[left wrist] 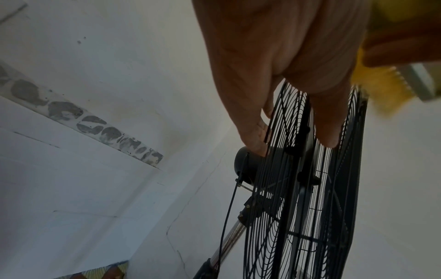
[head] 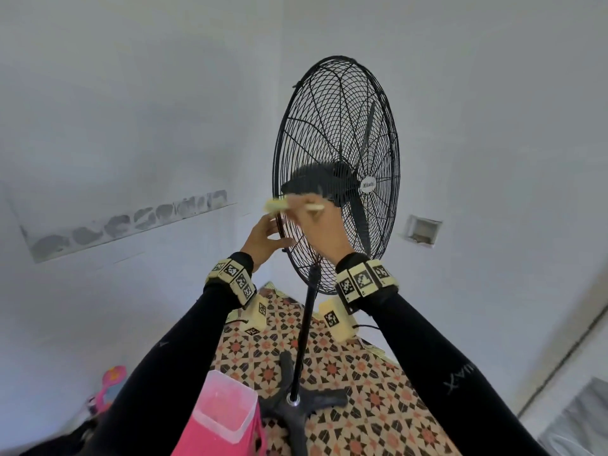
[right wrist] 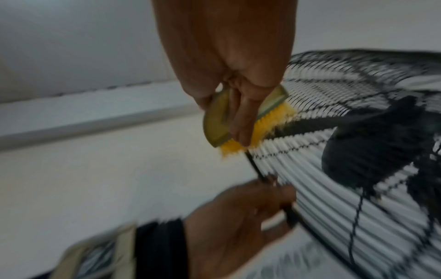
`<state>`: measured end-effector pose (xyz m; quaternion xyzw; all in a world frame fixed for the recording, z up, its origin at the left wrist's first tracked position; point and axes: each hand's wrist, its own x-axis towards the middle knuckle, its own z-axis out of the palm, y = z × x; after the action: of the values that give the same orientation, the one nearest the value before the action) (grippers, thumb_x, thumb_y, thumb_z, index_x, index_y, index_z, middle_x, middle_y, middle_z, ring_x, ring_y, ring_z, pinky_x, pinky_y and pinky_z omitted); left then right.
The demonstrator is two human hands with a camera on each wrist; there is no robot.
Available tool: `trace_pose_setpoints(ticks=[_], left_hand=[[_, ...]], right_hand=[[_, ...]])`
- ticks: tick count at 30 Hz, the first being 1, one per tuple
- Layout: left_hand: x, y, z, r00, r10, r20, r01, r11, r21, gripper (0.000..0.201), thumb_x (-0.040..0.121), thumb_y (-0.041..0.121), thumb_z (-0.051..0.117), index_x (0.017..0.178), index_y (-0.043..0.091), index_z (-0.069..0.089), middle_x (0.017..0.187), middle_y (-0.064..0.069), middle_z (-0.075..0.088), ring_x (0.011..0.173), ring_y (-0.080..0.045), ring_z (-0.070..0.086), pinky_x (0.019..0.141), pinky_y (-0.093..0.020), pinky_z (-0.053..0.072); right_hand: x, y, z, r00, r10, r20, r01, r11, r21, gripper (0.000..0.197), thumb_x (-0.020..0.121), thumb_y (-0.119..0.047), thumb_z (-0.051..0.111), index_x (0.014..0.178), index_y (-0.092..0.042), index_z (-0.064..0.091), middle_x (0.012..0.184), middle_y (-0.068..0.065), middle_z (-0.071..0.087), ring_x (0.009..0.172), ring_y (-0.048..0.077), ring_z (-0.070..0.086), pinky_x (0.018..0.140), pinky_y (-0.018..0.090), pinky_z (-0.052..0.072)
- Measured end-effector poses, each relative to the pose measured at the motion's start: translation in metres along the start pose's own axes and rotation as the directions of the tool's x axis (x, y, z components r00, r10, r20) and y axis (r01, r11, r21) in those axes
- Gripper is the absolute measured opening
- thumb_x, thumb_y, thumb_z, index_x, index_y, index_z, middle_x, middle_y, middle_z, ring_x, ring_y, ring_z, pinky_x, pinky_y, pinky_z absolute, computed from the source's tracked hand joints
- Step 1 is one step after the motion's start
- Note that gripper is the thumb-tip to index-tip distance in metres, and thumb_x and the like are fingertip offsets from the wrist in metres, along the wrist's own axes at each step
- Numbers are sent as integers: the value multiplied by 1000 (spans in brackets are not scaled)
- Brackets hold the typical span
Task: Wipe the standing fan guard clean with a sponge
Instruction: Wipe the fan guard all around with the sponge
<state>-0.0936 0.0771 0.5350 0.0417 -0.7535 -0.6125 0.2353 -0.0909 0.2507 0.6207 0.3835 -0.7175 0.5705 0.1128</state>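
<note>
Fan guard (head: 339,133) rim gripped by left hand (head: 263,236), right hand (head: 324,228) apparently pressing yellow brush (right wrist: 238,122) against rim

The left hand (left wrist: 281,62) grips the rim of the black fan guard (left wrist: 307,198) — fingers (left wrist: 253,132) behind the rear wires, thumb in front. Yellow bristles of a brush (left wrist: 374,90) touch the guard's edge — a white wall (left wrist: 95,188) stands behind.

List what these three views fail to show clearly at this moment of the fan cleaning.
- Head view: yellow-bristled scrubbing tool smeared by motion; right hand covers most.
- Right wrist view: black wire fan guard motion-blurred; dirt unreadable.
- Left wrist view: left hand hides the gripped rim.
- Pink plastic container cut off below.
</note>
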Motion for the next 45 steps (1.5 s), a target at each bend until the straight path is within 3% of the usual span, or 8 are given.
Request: trace_pose_setpoints(ticks=[3, 9, 17, 22, 31, 36, 40, 45], left_hand=[[-4, 5, 0, 999, -31, 39, 34, 996, -87, 63, 87, -4, 71, 142, 15, 47, 126, -3, 63, 117, -22, 60, 102, -45, 52], [-4, 13, -5, 982, -186, 33, 182, 890, -419, 45, 107, 26, 32, 142, 9, 56, 131, -10, 64, 123, -22, 56, 97, -43, 52], [-2, 20, -10, 962, -272, 30, 258, 867, -426, 89, 99, 76, 14, 142, 11, 56, 135, -11, 65, 124, -21, 59, 94, -44, 51], [-5, 25, -10, 959, -275, 63, 275, 862, -425, 90, 95, 80, 9, 141, 20, 59, 139, -6, 65, 133, -22, 55, 108, -54, 44], [-6, 34, -4, 943, -332, -1, 310, 882, -355, 97, 93, 82, 7, 146, 13, 51, 145, -12, 57, 136, -24, 50, 109, -59, 43], [-10, 34, 4, 948, -318, -33, 288, 894, -344, 100, 90, 85, 5, 147, 17, 51, 137, -7, 63, 127, -21, 56, 108, -58, 43], [-11, 35, 8, 952, -306, -21, 281, 897, -341, 104, 83, 91, 4, 150, 24, 47, 149, -6, 55, 139, -22, 48, 112, -58, 39], [-11, 38, 10, 938, -338, -77, 297, 899, -322, 103, 86, 88, 0, 145, 22, 52, 142, -4, 60, 135, -21, 51, 92, -47, 48]], right_hand=[[13, -3, -12, 949, -24, -314, 1, 997, -72, 19, 104, -26, 59, 105, -8, 66, 104, 7, 72, 81, 12, 70, 68, 21, 59], [5, 5, -7, 983, -184, -9, 183, 978, -99, 25, 105, -29, 58, 100, -6, 66, 86, 0, 72, 64, -5, 63, 56, 12, 46], [-39, 67, -16, 973, 10, 230, 85, 914, -397, 25, 101, -23, 58, 79, -10, 60, 72, -5, 69, 45, -5, 55, 46, 9, 38], [-8, 38, -2, 866, -427, 262, 489, 834, -256, 13, 104, -21, 49, 100, -10, 53, 66, 3, 59, 51, 22, 53, 48, 31, 40], [-57, 147, -15, 686, -187, 703, 623, 652, -433, 16, 100, -29, 53, 109, -17, 48, 73, 3, 62, 57, 20, 56, 56, 38, 56], [-20, 94, -31, 723, -398, 565, 642, 690, -334, 21, 91, -22, 56, 109, -11, 57, 50, -6, 46, 39, 14, 43, 44, 27, 44], [12, 44, -21, 737, -426, 525, 635, 702, -323, 67, 88, -17, 59, 150, -10, 33, 54, -12, 37, 41, 7, 37, 43, 22, 24], [-10, 77, -29, 572, -204, 794, 678, 662, -318, 73, 97, -22, 56, 157, -7, 17, 63, 0, 43, 51, 15, 44, 48, 31, 37]])
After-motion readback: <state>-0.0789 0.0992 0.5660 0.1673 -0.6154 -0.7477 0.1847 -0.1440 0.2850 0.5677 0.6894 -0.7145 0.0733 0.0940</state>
